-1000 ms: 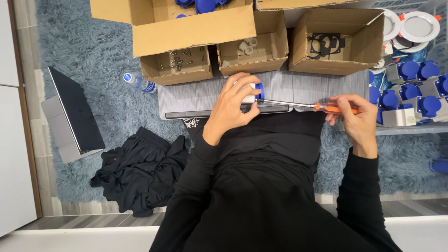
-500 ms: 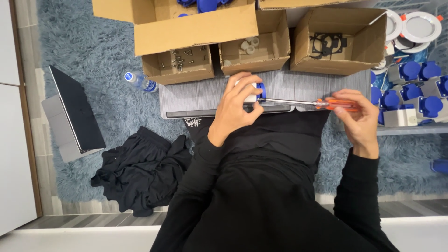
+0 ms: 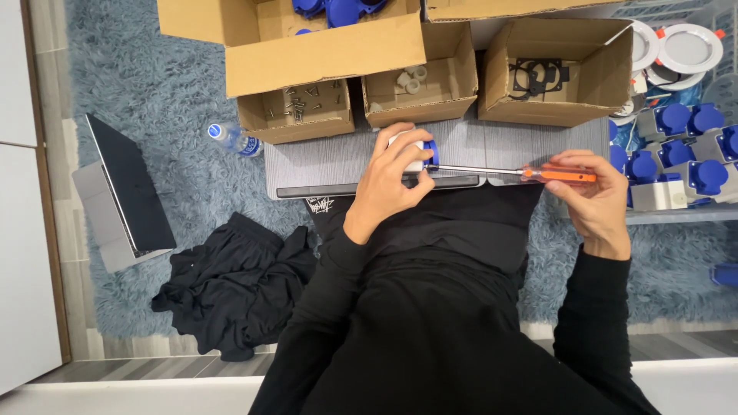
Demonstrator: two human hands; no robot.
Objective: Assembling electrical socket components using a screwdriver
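Orange-handled screwdriver (image 3: 530, 174) — right hand (image 3: 596, 201) — meets socket (image 3: 419, 151) in left hand (image 3: 392, 180).

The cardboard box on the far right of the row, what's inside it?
Inside the right cardboard box lie black frame-shaped gaskets on its floor. The near wall hides the front part of the floor, so anything there cannot be seen.

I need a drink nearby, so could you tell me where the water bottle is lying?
In the head view, the water bottle lies on the blue shaggy rug at left, just left of the cardboard box of screws and the grey board.
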